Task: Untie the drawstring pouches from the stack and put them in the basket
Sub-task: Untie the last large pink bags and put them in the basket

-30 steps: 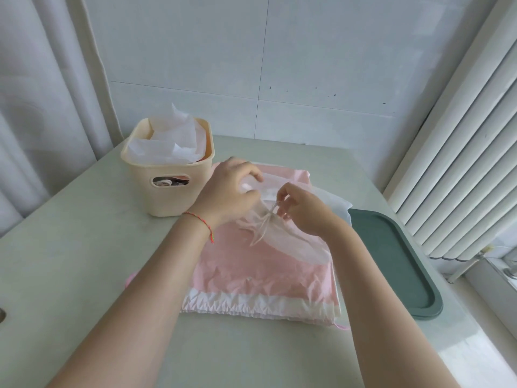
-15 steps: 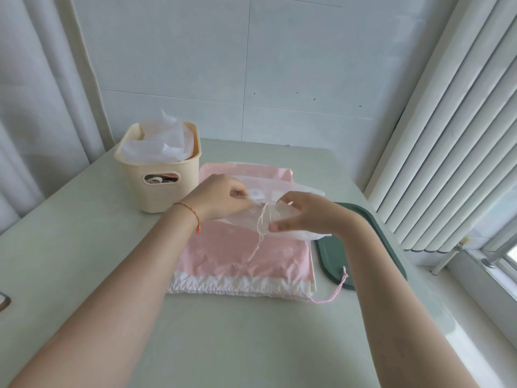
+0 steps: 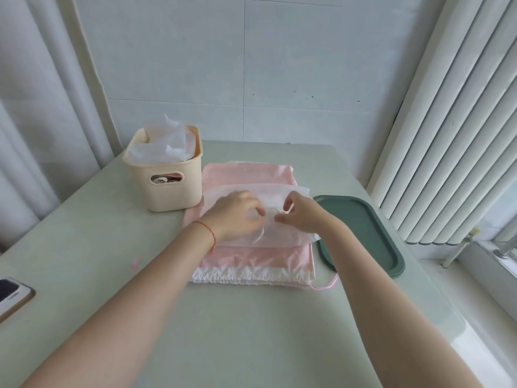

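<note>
Pinching the drawstring point(image 3: 261, 233) on the white pouch point(image 3: 293, 236) atop the stack: left hand point(image 3: 237, 217), right hand point(image 3: 303, 214), grips narrow, to loosen it. Basket point(image 3: 173, 194) far left, within reach.

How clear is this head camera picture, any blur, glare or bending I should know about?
Head view: both hands, left and right, are motion-smeared over the white pouch, so the drawstring is hard to trace; daylight washes out the table edge at lower right; the wide lens bows the blinds and curtain; the basket reads sharp.
</note>
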`<state>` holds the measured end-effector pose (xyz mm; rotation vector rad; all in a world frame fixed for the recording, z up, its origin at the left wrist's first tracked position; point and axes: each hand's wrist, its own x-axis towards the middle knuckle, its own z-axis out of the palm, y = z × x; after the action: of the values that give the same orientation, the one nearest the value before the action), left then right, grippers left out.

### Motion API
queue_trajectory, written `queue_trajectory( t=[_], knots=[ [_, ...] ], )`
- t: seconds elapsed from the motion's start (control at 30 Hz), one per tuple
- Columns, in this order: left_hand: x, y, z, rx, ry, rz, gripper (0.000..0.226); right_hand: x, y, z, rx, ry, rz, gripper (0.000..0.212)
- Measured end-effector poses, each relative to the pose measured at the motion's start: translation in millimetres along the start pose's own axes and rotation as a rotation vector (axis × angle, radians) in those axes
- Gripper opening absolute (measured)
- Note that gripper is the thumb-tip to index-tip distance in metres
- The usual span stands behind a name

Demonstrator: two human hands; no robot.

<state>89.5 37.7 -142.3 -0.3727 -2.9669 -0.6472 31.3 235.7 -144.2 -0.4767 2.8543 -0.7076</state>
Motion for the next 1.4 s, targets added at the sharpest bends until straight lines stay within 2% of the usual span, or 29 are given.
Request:
queue_trajectory(
  t=[0.13, 0.2, 0.3, 0.33, 0.4, 0.47, 0.57, 0.63, 0.7, 0.77, 0.87, 0.97, 1.03, 1.13, 1.3, 1.4],
  knots=[
    [-4, -3, 13, 0.087, -0.230, -0.030, 0.087, 3, -14, -1, -0.064, 0.196, -0.160, 0.023],
    [1, -7, 12, 0.112, -0.299, -0.060, 0.098, -1, -20, -6, -0.093, 0.138, -0.250, 0.026],
    [12, -1, 4, 0.133, -0.365, -0.094, 0.094, -13, -27, -8, -0.288, -0.209, -0.206, 0.049],
    [15, 3, 2, 0.150, -0.371, -0.109, 0.090, -16, -29, -6, -0.346, -0.257, -0.186, 0.055],
    [20, 8, -3, 0.201, -0.368, -0.111, 0.073, -18, -33, -1, -0.433, -0.167, -0.201, 0.050],
    [24, 7, -9, 0.149, -0.345, -0.129, 0.062, -18, -35, 1, -0.447, -0.057, -0.180, 0.041],
    [25, 3, -34, -0.038, -0.369, -0.210, 0.072, -13, -39, -15, -0.346, -0.075, -0.094, 0.035],
    [24, 2, -51, -0.080, -0.372, -0.211, 0.056, -6, -43, -28, -0.372, -0.128, -0.091, 0.031],
    [26, 3, -59, -0.059, -0.292, -0.194, 0.036, 5, -46, -33, -0.414, -0.167, -0.092, 0.028],
    [31, 2, -57, 0.071, -0.132, -0.190, 0.036, 22, -47, -30, -0.414, -0.161, -0.052, 0.028],
    [38, -5, -33, 0.308, 0.081, -0.172, 0.042, 43, -45, -15, -0.416, -0.040, -0.004, 0.026],
    [49, -20, -1, 0.315, 0.166, -0.096, 0.036, 59, -36, 7, -0.364, 0.063, -0.022, 0.033],
    [56, -34, 21, 0.285, 0.115, -0.104, 0.037, 65, -25, 23, -0.322, 0.047, -0.040, 0.037],
    [63, -53, 43, 0.178, -0.022, -0.235, 0.046, 74, -12, 38, -0.278, -0.055, -0.078, 0.045],
    [70, -64, 52, 0.225, -0.093, -0.216, 0.057, 71, -3, 40, -0.400, -0.071, -0.205, 0.049],
    [68, -64, 54, 0.190, -0.075, -0.229, 0.057, 73, 0, 44, -0.305, -0.049, -0.192, 0.046]
  ],
)
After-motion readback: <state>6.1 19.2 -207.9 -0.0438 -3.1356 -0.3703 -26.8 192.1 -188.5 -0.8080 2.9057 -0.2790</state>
